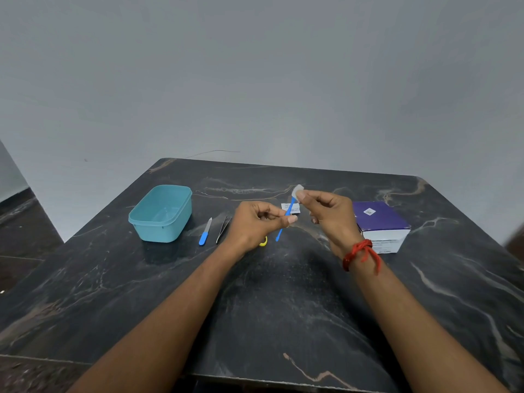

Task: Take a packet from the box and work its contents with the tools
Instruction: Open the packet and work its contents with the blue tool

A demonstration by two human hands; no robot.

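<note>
Above the middle of the dark marble table (269, 293), my left hand (256, 225) pinches a thin blue stick tool (285, 221) that slants up to the right. My right hand (329, 215) pinches a small white pad (297, 190) against the stick's upper end. A white torn packet (295, 207) lies on the table behind the stick. The purple and white box (381, 225) stands to the right of my right hand.
A teal plastic tub (161, 212) stands at the left with nothing visible inside. A blue-handled file (205, 235) and metal tweezers (223, 229) lie between the tub and my left hand. A yellow ring-like item (263, 241) peeks out under my left hand.
</note>
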